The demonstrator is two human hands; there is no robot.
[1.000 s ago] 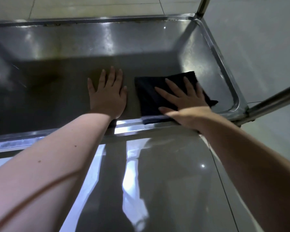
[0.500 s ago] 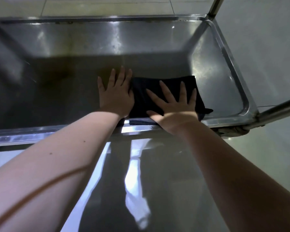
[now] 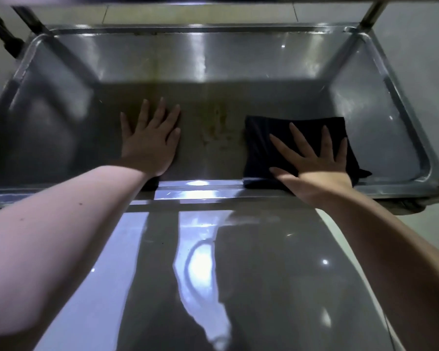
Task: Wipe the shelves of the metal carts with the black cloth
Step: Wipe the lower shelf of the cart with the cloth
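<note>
A folded black cloth (image 3: 259,138) lies on the lower metal cart shelf (image 3: 213,62), right of centre near the front rim. My right hand (image 3: 312,160) presses flat on the cloth with fingers spread and straight. Flat on the bare shelf to the left rests my left hand (image 3: 151,138), fingers straight, about a hand's width from the cloth. Brownish stains (image 3: 216,127) mark the metal between the two hands.
The shelf has a raised rim (image 3: 411,127) all round and upright posts at the corners (image 3: 370,11). A glossy upper shelf surface (image 3: 213,274) fills the foreground under my forearms. Tiled floor (image 3: 421,59) shows to the right.
The cloth under my right hand has slid to the right, away from my left hand, which it touched half a second ago. My left hand stays flat on the shelf.
</note>
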